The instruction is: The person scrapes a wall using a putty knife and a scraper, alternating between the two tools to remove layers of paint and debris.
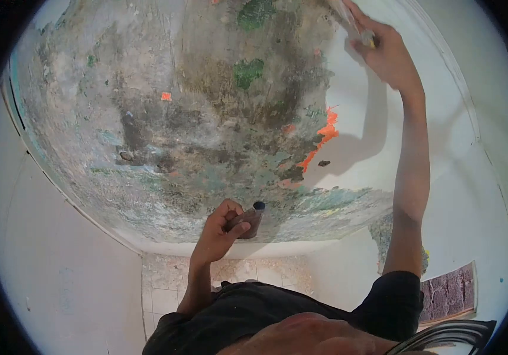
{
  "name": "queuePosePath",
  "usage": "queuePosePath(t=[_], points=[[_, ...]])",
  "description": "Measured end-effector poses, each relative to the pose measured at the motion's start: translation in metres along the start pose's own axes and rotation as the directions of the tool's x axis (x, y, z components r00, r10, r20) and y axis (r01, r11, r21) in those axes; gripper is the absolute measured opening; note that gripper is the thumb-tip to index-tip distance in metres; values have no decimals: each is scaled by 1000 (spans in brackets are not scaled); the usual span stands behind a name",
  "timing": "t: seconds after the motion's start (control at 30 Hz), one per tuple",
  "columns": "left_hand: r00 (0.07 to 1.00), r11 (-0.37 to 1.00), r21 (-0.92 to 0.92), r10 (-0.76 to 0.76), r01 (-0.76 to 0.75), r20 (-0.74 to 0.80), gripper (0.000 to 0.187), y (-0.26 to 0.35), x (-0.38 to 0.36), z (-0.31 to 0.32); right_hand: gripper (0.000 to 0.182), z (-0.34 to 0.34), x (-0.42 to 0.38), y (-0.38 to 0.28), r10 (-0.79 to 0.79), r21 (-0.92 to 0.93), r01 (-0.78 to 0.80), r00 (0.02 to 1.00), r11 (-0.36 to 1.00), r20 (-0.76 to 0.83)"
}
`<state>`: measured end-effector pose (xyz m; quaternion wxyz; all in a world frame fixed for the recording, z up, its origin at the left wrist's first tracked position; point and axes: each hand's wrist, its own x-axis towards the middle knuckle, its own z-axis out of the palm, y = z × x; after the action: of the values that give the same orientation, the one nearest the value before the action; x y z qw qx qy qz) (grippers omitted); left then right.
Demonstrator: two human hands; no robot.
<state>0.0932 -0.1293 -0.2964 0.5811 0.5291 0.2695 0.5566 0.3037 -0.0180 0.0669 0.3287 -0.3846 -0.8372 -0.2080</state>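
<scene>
My left hand is closed around a rolled brown sheet of sandpaper, its dark bluish inside showing at the open end. It is held low in front of the wall. Up at the top right, my right hand grips a scraper with a pale blade, partly hidden by the fingers; a bit of yellow shows at its handle. The scraper is at the border between the stripped grey wall and the smooth white paint. Whether its edge touches the wall is hard to tell.
Orange patches and green patches mark the bared wall. White side walls stand to the left and right. Below, the tiled floor carries dust and flakes. At the lower right is a framed purplish panel.
</scene>
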Motion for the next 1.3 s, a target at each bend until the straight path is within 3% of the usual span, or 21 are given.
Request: queuePosePath(t=[0.17, 0.27, 0.37, 0.47, 0.57, 0.67, 0.77, 0.87, 1.07, 1.13, 1.2, 1.3], points=[[999, 999, 3, -43, 43, -28, 22, 0, -2, -1, 70, 3, 6, -11, 22, 16, -21, 1000, 1000, -11], [999, 999, -44, 5, -7, -49, 22, 1, -9, -7, 70, 3, 1, -7, 3, 67, -4, 1000, 998, 15], [998, 1000, -23, -11, 10, -54, 22, -6, -8, -14, 71, 0, 2, -11, 122, 47, -124, 991, 991, 49], [999, 999, -34, -18, 17, -31, 22, 5, -8, -7, 71, 7, -5, -16, 141, -28, -142, 990, 989, -25], [1000, 996, -88, -5, 3, -22, 22, 3, -8, -5, 70, 6, 2, -25, 62, -9, -63, 996, 998, -69], [999, 999, -26, -48, 48, -18, 23, -1, -6, -7, 70, 14, 16, 1, -96, -85, 83, 982, 993, -164], [999, 1000, 1, 22, -22, -26, 24, 0, -11, -12, 69, 0, -1, -27, 38, -68, -41, 998, 997, -47], [997, 998, -59, -14, 9, -74, 24, -5, -14, -18, 70, -2, 10, -12, 121, 12, -121, 992, 993, 33], [999, 998, -61, -22, 20, -25, 25, 1, -10, -13, 68, 0, -5, -24, 129, -25, -130, 991, 991, -46], [1000, 998, -61, -8, 7, -17, 25, 1, -12, -14, 67, 9, 0, -9, -2, -5, 1, 998, 1000, -67], [1000, 1000, -30, 1, -2, -15, 25, 2, -4, -12, 66, 6, 5, -3, -19, -10, 18, 997, 1000, -76], [999, 999, -9, -37, 37, -26, 24, 4, 0, -11, 66, 1, 3, -13, 103, -19, -104, 994, 994, -39]])
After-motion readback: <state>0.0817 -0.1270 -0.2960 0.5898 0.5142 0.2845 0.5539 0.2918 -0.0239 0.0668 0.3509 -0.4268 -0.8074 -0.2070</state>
